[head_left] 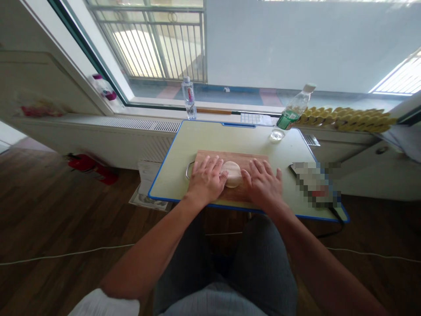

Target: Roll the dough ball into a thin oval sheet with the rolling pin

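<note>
A round, pale, flat disc [231, 174], which looks like dough or wood, lies on a brown wooden cutting board [241, 157]. My left hand [208, 177] rests palm down on the left part of the board, fingers stretched forward, thumb at the disc's left edge. Lying flat on the right part, my right hand [264, 181] has its fingers spread and its thumb close to the disc's right edge. Whether either thumb presses on the disc, I cannot tell. A metal handle loop sticks out at the board's left end, partly behind my left hand.
The board lies on a small blue-edged table [171, 175]. A green-labelled bottle [291, 115] stands at its back right; a blurred, phone-like object [315, 185] lies on the right. Behind are a clear bottle [189, 98] and yellow stacked items [345, 119]. A fire extinguisher [94, 169] lies left.
</note>
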Demonstrator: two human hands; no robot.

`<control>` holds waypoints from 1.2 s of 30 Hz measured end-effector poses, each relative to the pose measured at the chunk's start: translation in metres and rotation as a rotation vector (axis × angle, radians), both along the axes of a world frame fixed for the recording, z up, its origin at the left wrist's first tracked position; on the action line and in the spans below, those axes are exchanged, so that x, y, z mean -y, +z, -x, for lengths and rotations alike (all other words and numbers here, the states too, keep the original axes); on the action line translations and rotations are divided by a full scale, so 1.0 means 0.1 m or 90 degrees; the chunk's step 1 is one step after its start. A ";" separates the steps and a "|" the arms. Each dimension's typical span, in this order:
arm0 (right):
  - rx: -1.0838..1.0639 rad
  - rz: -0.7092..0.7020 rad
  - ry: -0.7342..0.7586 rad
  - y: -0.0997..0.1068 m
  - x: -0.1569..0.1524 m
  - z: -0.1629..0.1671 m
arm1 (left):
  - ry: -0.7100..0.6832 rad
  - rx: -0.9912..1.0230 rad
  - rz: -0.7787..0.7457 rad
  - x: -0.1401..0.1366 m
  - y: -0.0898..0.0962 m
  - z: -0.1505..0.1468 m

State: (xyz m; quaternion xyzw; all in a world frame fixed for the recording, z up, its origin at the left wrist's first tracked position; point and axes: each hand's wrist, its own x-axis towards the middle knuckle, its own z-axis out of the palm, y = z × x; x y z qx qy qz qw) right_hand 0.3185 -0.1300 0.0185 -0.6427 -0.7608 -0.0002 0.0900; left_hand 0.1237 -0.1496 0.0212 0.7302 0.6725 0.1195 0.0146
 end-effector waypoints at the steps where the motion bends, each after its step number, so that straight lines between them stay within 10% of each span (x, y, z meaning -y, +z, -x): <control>1: 0.002 0.002 0.004 0.01 -0.06 0.00 | 0.005 -0.001 0.005 -0.06 0.00 0.00; 36: -0.062 0.166 -0.037 0.17 -0.70 -0.03 | 0.109 0.084 0.229 -0.91 0.16 0.20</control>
